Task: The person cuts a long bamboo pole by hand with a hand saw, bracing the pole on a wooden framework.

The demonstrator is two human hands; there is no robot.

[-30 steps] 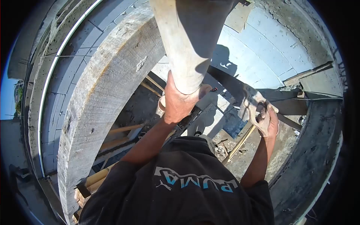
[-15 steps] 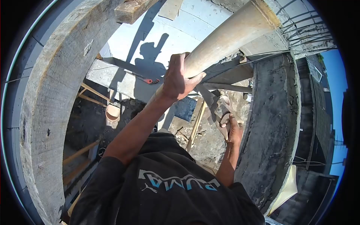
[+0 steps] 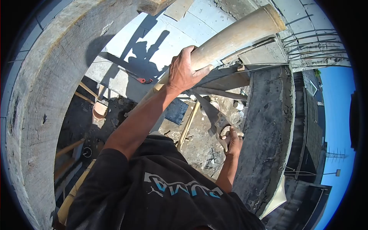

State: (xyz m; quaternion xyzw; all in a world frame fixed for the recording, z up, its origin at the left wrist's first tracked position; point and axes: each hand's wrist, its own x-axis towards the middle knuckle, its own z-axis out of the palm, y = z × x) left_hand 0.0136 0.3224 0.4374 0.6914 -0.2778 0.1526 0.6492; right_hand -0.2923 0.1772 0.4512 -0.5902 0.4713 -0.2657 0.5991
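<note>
A thick bamboo pole (image 3: 237,36) runs diagonally from the upper right down past my left arm. My left hand (image 3: 186,71) is closed around it, thumb on the near side and fingers over the top. In my right hand (image 3: 233,141), lower down, is the handle of a handsaw (image 3: 210,111). Its blade slants up and left to the underside of the pole, near my left wrist. Whether the teeth touch the bamboo cannot be made out, since that part is hidden behind my hand and the pole.
A wide wooden board (image 3: 42,96) curves along the left. To the right stands a rough concrete wall (image 3: 264,126), with bare steel bars (image 3: 314,46) above it. A red-handled tool (image 3: 142,80) lies on a ledge. Far below, a bucket (image 3: 100,109) stands on the rubble-strewn ground.
The saw handle and my right hand have moved down and slightly left, and more of the blade shows. My left hand keeps its grip on the pole. The whole view has shifted a little.
</note>
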